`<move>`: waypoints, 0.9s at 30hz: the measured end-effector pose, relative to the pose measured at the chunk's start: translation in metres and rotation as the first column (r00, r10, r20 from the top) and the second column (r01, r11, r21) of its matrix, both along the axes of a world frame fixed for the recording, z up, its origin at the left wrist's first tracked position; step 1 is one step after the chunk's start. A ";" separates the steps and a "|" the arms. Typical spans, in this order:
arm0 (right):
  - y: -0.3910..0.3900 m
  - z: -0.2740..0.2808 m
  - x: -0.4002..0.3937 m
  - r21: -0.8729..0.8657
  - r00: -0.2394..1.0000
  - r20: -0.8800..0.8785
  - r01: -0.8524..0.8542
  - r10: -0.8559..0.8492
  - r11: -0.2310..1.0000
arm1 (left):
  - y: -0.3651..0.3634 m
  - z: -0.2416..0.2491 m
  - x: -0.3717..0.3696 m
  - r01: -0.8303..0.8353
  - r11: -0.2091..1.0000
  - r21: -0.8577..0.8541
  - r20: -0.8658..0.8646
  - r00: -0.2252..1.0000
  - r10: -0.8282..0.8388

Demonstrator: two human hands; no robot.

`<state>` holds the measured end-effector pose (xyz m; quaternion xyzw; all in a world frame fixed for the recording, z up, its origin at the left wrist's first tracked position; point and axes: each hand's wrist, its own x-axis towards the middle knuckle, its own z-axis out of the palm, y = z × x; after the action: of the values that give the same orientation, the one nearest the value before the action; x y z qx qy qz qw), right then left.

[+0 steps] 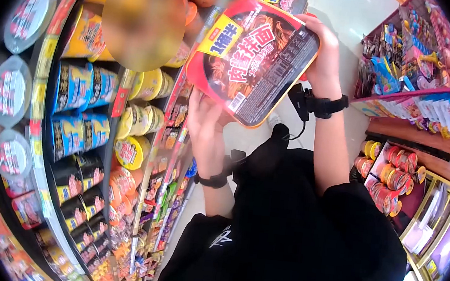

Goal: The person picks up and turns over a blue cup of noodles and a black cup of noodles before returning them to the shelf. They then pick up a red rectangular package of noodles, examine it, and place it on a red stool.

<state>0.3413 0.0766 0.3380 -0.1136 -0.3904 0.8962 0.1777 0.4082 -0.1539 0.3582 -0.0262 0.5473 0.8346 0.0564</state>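
Observation:
Both my hands hold a flat, red-edged tray pack of instant noodles (pixel 254 62) in front of me, tilted, its printed lid facing up. My left hand (pixel 206 114) grips the lower left edge. Around the upper right corner wrap the fingers of my right hand (pixel 322 44). A second noodle pack (pixel 287 0) with similar print shows just past the top edge of the first, close to my right fingertips. Each wrist wears a black strap with a small device.
Shelves on the left carry blue noodle tubs (pixel 73 88), yellow noodle cups (pixel 133 152) and black packs (pixel 77 180). To the right stand a rack of small bagged goods (pixel 406 55) and a stack of red and orange cups (pixel 395 173). Pale floor (pixel 338 8) shows between them.

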 end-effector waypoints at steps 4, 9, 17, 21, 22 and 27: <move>0.027 0.004 -0.042 0.066 0.997 0.069 0.025 -0.030 0.997 | 0.026 -0.003 -0.047 0.023 0.999 0.024 -0.035 0.999 -0.022; 0.064 -0.016 -0.083 0.205 0.996 0.055 0.054 -0.067 0.977 | 0.042 -0.034 -0.108 0.012 0.997 -0.075 -0.090 0.996 -0.018; 0.120 -0.026 -0.147 0.645 0.973 0.152 0.035 -0.173 0.763 | 0.103 -0.052 -0.178 0.068 0.997 -0.045 0.083 0.994 -0.064; 0.168 -0.058 -0.185 0.758 0.954 0.277 -0.147 -0.110 0.635 | 0.139 -0.084 -0.206 0.032 0.993 -0.110 0.158 0.987 -0.014; 0.180 -0.067 -0.198 0.762 0.944 0.319 -0.200 -0.088 0.616 | 0.148 -0.096 -0.215 0.051 0.989 -0.137 0.177 0.984 -0.026; 0.226 -0.109 -0.240 0.661 0.894 0.432 -0.404 0.119 0.632 | 0.193 -0.153 -0.245 0.074 0.973 -0.221 0.272 0.962 -0.011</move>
<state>0.1010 0.3022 0.2294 -0.1300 -0.7548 0.6429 0.0019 0.1631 0.0389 0.2057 -0.1334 0.6275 0.7533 0.1447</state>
